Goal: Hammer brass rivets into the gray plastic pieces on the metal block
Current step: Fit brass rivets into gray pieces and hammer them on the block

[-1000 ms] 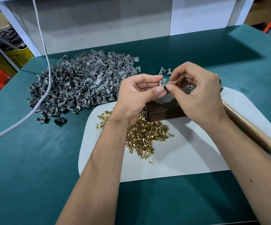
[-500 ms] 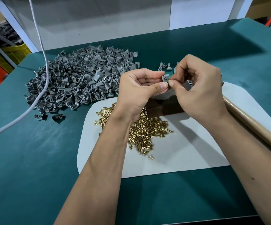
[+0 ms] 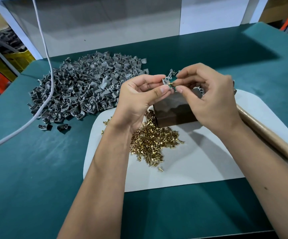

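While your left hand pinches a gray plastic piece above the metal block, your right hand pinches a brass rivet whose shank meets the piece's hole. Judged step: seating the rivet by hand; hammering not yet begun. Next, set the pair squarely on the block, then take the wooden hammer handle at 3 o'clock. Loose rivets lie at 6 o'clock of the block, spare pieces at 9 to 10 o'clock.

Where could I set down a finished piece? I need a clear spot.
Bare white mat lies right of the brass rivets, and green tabletop below the gray pieces. Around the metal block it is crowded.
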Motion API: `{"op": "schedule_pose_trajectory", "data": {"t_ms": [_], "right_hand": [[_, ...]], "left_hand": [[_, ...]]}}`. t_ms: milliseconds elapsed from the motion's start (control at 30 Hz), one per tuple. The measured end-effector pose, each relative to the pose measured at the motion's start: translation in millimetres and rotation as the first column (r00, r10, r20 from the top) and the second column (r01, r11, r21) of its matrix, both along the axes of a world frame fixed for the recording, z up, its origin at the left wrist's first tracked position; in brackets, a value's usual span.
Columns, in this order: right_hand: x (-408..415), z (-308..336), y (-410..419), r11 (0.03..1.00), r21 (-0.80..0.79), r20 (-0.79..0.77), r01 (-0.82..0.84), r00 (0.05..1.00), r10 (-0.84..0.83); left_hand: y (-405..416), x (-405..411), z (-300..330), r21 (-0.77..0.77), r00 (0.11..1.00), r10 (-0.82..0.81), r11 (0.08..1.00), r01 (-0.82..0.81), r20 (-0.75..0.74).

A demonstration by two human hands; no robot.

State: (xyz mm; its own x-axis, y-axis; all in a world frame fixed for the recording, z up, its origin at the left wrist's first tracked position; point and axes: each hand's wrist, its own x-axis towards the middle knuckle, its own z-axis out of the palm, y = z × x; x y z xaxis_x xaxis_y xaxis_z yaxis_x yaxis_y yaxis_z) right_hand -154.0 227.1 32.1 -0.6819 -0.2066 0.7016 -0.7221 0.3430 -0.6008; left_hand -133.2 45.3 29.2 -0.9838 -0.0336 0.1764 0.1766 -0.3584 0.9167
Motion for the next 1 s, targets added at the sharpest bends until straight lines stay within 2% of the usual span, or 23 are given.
{"op": "schedule_pose_trajectory", "data": {"t_ms": [233, 367, 567, 800, 1000], "right_hand": [[-2.4, 1.5, 2.2, 0.994, 0.091, -0.17, 0.062, 0.984, -0.046], [-3.3, 0.8, 2.3, 0.988, 0.135, -0.209, 0.072, 0.977, -0.042], [-4.8, -1.4, 1.1, 0.984, 0.13, -0.147, 0.12, 0.984, -0.101], [-1.9, -0.4, -2.6, 0.979, -0.003, 0.092, 0.203, 0.975, -0.202], [1.1, 1.2, -6.7, 0.98, -0.017, 0.143, 0.2, 0.97, -0.196]], "left_hand": [[-0.7, 0.2, 1.2, 0.012, 0.998, -0.048, 0.999, 0.047, 0.051], [2.7, -0.2, 0.6, 0.0, 0.993, -0.067, 0.998, 0.068, 0.098], [15.7, -1.8, -0.2, -0.113, 0.994, -0.003, 0.994, 0.016, 0.11], [24.6, -5.4, -5.4, -0.362, 0.971, 0.163, 0.906, -0.217, -0.172], [32.2, -5.6, -8.4, -0.354, 0.946, 0.266, 0.88, -0.317, -0.185]]}}
